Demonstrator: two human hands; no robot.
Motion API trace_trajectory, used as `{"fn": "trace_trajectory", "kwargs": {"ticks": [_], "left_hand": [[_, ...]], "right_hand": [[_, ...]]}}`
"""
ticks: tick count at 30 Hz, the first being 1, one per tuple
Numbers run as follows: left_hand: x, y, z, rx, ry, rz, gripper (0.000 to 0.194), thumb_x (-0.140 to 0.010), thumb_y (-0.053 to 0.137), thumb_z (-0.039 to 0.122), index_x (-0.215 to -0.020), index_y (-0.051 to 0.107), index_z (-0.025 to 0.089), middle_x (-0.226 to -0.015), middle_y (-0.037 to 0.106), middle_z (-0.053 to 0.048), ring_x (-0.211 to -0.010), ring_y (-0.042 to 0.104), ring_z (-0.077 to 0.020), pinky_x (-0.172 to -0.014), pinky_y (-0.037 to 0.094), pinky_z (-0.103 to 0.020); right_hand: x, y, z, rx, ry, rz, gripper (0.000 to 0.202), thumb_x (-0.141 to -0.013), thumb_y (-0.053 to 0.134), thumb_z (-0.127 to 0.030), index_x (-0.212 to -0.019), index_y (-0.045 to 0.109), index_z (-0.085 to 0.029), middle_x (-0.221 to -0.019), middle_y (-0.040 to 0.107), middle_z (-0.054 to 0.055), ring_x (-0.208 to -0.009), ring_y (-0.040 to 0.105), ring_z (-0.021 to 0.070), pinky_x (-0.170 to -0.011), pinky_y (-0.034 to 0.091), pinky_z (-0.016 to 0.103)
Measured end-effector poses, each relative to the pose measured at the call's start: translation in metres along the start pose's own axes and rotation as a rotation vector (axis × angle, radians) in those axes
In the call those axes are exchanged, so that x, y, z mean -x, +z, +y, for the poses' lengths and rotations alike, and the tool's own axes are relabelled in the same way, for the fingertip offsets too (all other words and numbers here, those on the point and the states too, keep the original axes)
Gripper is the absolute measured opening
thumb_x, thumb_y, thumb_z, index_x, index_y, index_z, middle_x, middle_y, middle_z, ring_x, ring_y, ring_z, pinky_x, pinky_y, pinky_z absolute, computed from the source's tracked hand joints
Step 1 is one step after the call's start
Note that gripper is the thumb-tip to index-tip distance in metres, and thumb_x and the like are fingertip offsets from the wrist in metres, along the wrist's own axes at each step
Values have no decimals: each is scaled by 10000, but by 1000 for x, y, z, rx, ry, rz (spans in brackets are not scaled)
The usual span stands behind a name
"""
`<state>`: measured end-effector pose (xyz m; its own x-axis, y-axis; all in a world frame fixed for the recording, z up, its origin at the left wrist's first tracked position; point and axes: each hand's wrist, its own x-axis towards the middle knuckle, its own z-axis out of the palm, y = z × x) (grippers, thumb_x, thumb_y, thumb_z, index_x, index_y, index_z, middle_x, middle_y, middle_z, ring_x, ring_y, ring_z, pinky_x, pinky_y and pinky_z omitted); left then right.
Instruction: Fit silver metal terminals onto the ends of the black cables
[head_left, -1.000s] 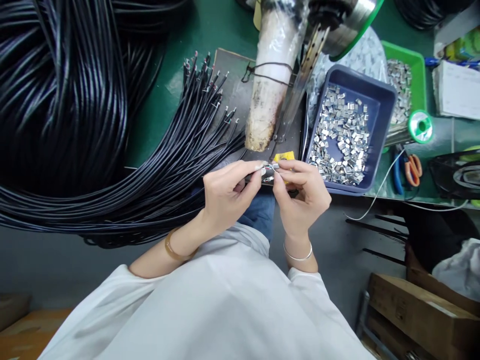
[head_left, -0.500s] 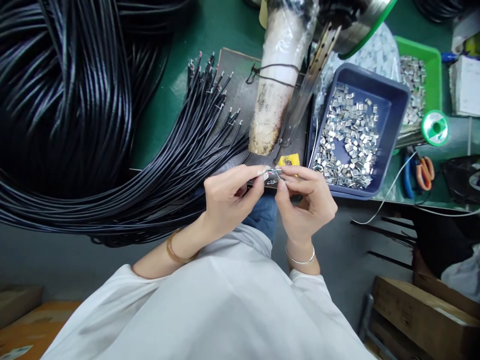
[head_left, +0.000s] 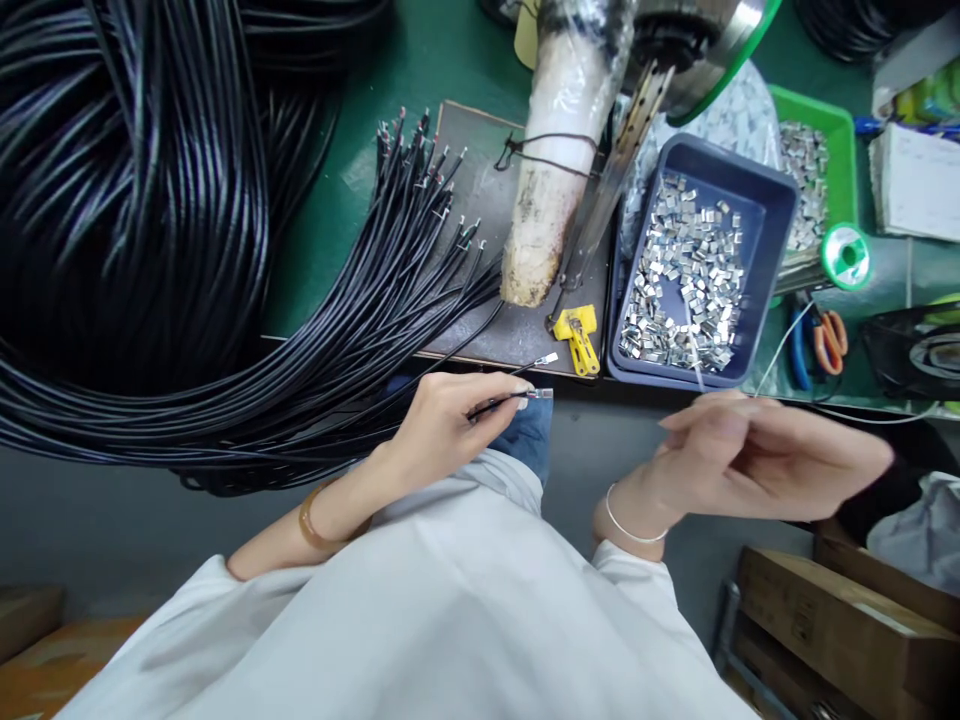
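Between its thumb and fingers my left hand (head_left: pixel 450 420) pinches a black cable (head_left: pixel 491 405) with a silver connector (head_left: pixel 541 394) on its end. A second cable end with a silver connector (head_left: pixel 550 359) points right just above it. My right hand (head_left: pixel 757 455) is off to the right, closed and blurred, with a thin pale strand (head_left: pixel 694 350) rising from its fingertips. The strand passes over the blue tray (head_left: pixel 784 215), which holds many small metal connectors (head_left: pixel 679 270). A yellow clip-like piece (head_left: pixel 579 335) lies on the dark mat.
A bundle of black cables (head_left: pixel 360 300) spreads across the left. A plastic-wrapped white post (head_left: pixel 551 160) stands at centre, near a metal spool (head_left: pixel 720 50). At right are a green tray (head_left: pixel 840 150), a solder reel (head_left: pixel 847 256), orange-and-blue-handled pliers (head_left: pixel 830 342) and cardboard boxes (head_left: pixel 832 615).
My hands have separated. The right hand moved right, away from the connectors, with a pale strand now at its fingertips. The left hand moved slightly down, still holding cable. The yellow piece is uncovered.
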<state>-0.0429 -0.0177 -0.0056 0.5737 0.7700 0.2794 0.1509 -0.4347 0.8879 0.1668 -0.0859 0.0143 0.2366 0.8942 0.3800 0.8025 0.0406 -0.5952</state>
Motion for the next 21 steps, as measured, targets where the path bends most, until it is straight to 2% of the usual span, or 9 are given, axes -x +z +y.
{"fn": "trace_trajectory", "kwargs": {"ticks": [2, 4, 6, 8, 10, 12, 16, 19, 21], "left_hand": [[2, -9, 1, 12, 16, -32, 113, -868, 666, 168, -948, 744, 181, -818, 769, -14, -650, 665, -94, -612, 520, -194], [-1, -18, 1, -63, 46, 50, 96, -864, 677, 197, -936, 740, 207, -846, 770, -16, -675, 671, -114, -626, 530, -226], [-10, -24, -2, -278, 74, 185, 88, -864, 676, 228, -931, 733, 221, -845, 753, -28, -691, 657, -146, -637, 518, -276], [-22, -25, -6, -543, 67, 242, 91, -865, 661, 238, -922, 727, 211, -859, 726, -60, -754, 652, -197, -671, 495, -331], [-32, -22, -11, -707, 34, 209, 90, -874, 621, 214, -869, 710, 201, -884, 694, -81, -794, 637, -228, -672, 461, -355], [-39, -18, -15, -765, 27, 170, 135, -883, 565, 170, -820, 680, 198, -883, 669, -85, -828, 619, -245, -685, 443, -365], [-39, -11, -15, -796, 49, 133, 129, -895, 534, 180, -844, 653, 183, -911, 664, -94, -900, 597, -277, -748, 451, -390], [-36, -10, -13, -820, 52, 113, 111, -890, 548, 199, -852, 648, 169, -921, 672, -104, -905, 598, -287, -741, 451, -391], [-34, -11, -9, -790, 41, 143, 110, -873, 542, 166, -824, 640, 167, -871, 676, -96, -888, 603, -278, -725, 449, -380]], "right_hand": [[-12, -6, 9, 42, 16, -8, 144, -873, 620, -418, -862, 603, -275, -897, 707, 21, -832, 705, 217, -638, 584, 362], [-27, -13, 19, 89, 37, 1, 130, -864, 630, -406, -852, 606, -278, -876, 696, 16, -830, 694, 222, -649, 574, 366], [-41, -20, 29, 154, 69, 52, 110, -860, 634, -380, -830, 609, -277, -830, 680, 8, -790, 677, 217, -660, 561, 370], [-54, -24, 40, 234, 107, 123, 94, -845, 645, -338, -795, 611, -267, -773, 660, -1, -725, 648, 202, -675, 545, 371], [-66, -23, 49, 289, 130, 146, 90, -811, 664, -282, -749, 610, -248, -740, 650, -7, -680, 620, 183, -696, 530, 369], [-78, -20, 57, 301, 139, 105, 105, -771, 675, -245, -704, 596, -233, -722, 647, -12, -663, 607, 167, -716, 523, 362], [-92, -18, 61, 389, 127, 7, 156, -763, 656, -246, -661, 539, -235, -695, 623, -6, -661, 592, 169, -753, 518, 374], [-92, -22, 58, 541, 107, -20, 177, -754, 621, -179, -658, 486, -239, -727, 612, 21, -717, 591, 199, -790, 500, 401], [-90, -24, 57, 594, 100, -30, 180, -742, 599, -143, -672, 466, -241, -756, 610, 31, -742, 589, 207, -794, 489, 401]]}}
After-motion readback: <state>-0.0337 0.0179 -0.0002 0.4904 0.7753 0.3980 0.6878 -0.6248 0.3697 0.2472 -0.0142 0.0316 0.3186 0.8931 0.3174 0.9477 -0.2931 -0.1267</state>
